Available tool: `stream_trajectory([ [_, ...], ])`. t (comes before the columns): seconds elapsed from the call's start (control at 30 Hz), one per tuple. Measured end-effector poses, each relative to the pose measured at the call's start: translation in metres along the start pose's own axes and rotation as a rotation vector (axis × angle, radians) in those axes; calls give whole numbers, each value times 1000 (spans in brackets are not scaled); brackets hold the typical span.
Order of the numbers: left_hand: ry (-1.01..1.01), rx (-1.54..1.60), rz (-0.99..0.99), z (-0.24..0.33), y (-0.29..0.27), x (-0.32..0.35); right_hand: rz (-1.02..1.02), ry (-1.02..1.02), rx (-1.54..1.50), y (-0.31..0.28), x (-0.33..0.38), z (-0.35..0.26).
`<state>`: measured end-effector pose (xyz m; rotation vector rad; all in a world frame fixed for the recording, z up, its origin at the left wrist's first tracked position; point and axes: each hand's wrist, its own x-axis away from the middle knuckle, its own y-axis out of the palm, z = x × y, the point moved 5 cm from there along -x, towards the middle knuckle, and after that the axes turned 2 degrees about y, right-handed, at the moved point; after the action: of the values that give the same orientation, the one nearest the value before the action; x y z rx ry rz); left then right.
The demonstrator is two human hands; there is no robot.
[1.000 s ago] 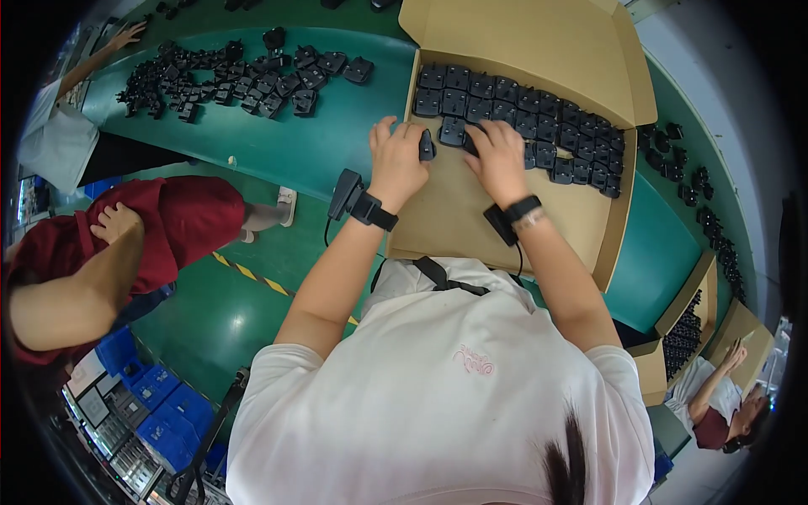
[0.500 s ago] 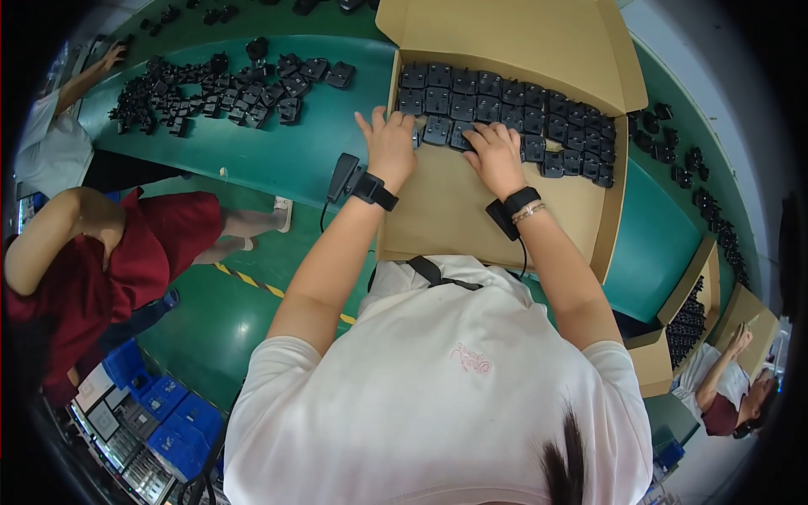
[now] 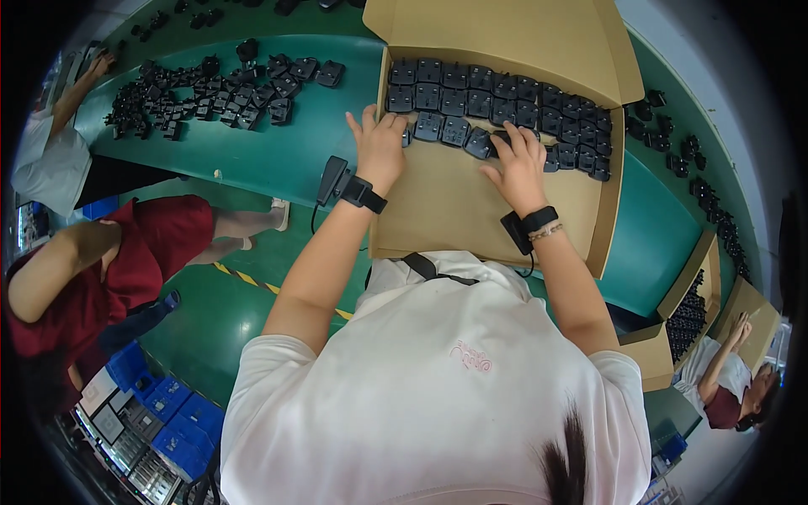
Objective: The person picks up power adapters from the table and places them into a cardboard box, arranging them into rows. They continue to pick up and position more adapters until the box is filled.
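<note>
Up at one o'clock, square black plastic plugs (image 3: pixel 454 102) line an open brown cardboard box (image 3: pixel 480 202)
Bare left hand (image 3: pixel 380 156) near twelve, bare right hand (image 3: pixel 522 172) near two, fingers at the nearest row, can't tell if gripping

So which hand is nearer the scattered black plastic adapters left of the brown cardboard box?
Left: the left hand is right of the scattered adapters, at the box's left side; the right hand is farther right.
</note>
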<state>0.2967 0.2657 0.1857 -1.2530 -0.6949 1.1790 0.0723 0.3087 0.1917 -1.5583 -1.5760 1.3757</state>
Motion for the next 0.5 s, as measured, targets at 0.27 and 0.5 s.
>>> stream_trajectory([
  [0.27, -62, -46, -29, -4, 5, -1, -50, -5, 52, 17, -10, 11],
  [0.5, -13, 46, -40, 15, -23, 10, -71, 14, 4, 18, -11, 15],
])
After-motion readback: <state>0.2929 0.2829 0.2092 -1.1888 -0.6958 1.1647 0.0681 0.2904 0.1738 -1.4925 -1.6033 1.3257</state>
